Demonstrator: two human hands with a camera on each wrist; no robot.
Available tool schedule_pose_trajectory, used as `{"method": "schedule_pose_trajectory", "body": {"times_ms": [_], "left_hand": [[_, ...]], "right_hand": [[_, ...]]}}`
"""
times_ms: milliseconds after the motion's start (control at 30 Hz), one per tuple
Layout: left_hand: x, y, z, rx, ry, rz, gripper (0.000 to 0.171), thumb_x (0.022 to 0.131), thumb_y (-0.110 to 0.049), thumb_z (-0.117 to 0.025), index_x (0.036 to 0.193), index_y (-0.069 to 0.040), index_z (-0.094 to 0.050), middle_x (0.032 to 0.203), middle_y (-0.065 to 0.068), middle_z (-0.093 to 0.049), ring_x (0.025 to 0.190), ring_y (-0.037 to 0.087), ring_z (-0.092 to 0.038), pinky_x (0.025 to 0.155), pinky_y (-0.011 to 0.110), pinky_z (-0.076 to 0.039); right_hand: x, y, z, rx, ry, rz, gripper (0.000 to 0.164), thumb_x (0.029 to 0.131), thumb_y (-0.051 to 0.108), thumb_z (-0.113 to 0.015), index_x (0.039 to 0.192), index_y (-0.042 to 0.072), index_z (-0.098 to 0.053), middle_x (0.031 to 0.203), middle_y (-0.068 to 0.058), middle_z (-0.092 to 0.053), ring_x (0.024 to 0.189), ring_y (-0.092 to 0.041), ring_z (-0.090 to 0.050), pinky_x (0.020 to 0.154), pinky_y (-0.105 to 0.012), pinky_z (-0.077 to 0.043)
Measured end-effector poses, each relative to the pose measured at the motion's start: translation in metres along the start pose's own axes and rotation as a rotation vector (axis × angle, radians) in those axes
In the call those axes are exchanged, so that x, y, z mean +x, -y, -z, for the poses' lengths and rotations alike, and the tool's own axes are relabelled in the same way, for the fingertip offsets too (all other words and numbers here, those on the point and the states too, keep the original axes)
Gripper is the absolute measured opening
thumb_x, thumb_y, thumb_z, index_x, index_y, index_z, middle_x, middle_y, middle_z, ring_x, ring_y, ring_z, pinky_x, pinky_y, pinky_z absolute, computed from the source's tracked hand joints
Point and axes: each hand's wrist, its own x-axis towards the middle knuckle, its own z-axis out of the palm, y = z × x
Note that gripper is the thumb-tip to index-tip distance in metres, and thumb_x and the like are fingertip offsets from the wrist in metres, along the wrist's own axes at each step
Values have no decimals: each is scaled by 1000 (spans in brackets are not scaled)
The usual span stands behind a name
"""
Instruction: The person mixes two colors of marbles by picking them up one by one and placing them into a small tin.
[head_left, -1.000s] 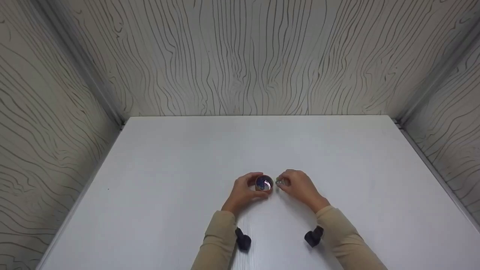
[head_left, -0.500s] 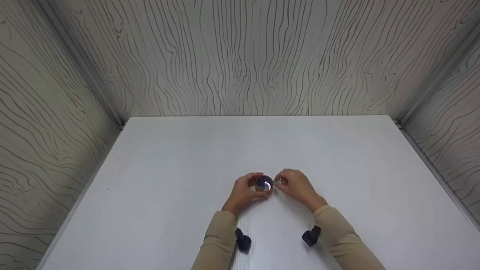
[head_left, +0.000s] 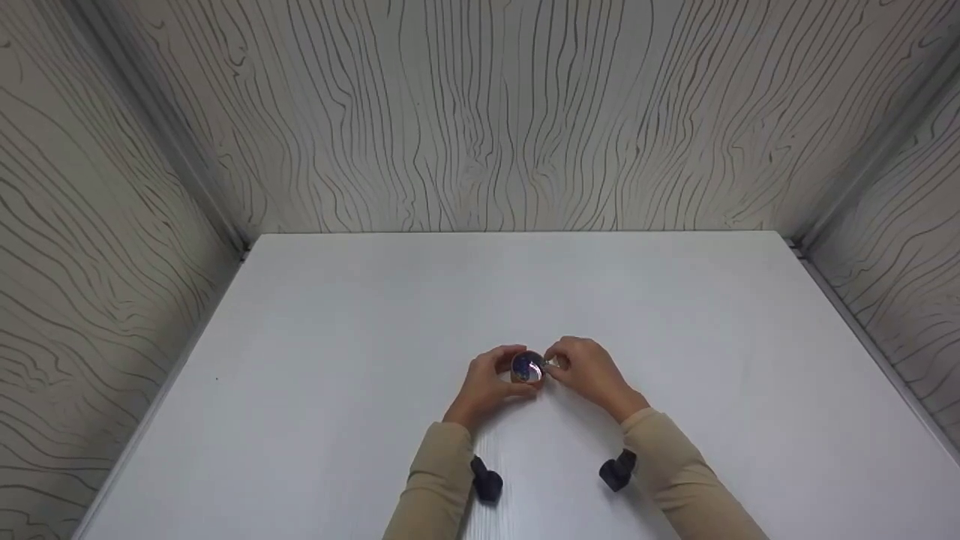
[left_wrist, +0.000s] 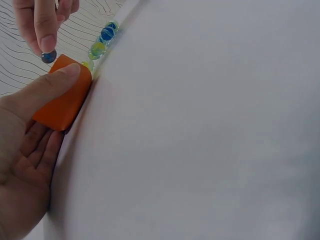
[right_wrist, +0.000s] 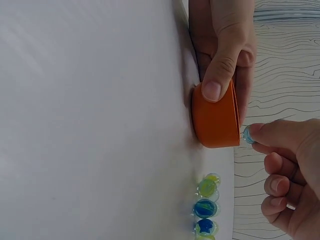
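Observation:
Near the front of the white table stands a small orange cup (head_left: 528, 367), dark blue and shiny inside in the head view. My left hand (head_left: 487, 381) grips its sides, thumb (left_wrist: 64, 75) on the near side and fingers behind. Thumb and index finger of my right hand (head_left: 596, 375) pinch a clear bluish glass marble (right_wrist: 248, 134) right at the cup's rim. The other right fingers are curled in. In the right wrist view several green, yellow and blue marbles (right_wrist: 205, 208) lie on the table beside the cup. The right hand hides them in the head view.
The white table (head_left: 337, 322) spreads out around both hands. Wood-grain patterned panels (head_left: 480, 112) rise behind it and at both sides. A small black camera (head_left: 488, 486) sits at the left wrist and another black camera (head_left: 616, 472) at the right.
My right hand has moved slightly left, bringing the pinched marble from a small gap right of the cup up to its rim. The left hand and the cup have stayed in place.

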Motion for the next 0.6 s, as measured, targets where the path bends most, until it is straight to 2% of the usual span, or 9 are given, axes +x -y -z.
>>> {"method": "schedule_pose_trajectory", "body": {"times_ms": [167, 267, 600], "left_hand": [[0, -2, 0, 4, -1, 35, 66, 69, -9, -85, 129, -4, -58, 127, 13, -66, 121, 26, -62, 108, 37, -48], [0, -2, 0, 5, 0, 30, 65, 69, -9, -85, 129, -3, -58, 127, 14, -66, 121, 27, -62, 108, 36, -49], [0, 0, 1, 26, 0, 2, 66, 69, -11, -85, 129, -4, -58, 127, 12, -66, 123, 26, -61, 106, 32, -50]], "right_hand": [[1, 3, 0, -2, 23, -33, 11, 80, 9, -74, 90, 5, -73, 72, -3, -60, 68, -9, -46, 60, -20, -39], [2, 4, -1, 2, 26, -44, 10, 80, 8, -74, 90, 5, -74, 71, -3, -59, 68, -9, -45, 60, -21, -39], [2, 5, -5, 10, 12, 24, 8, 80, 6, -74, 87, 3, -73, 65, -2, -54, 64, -6, -39, 55, -16, -31]]}}
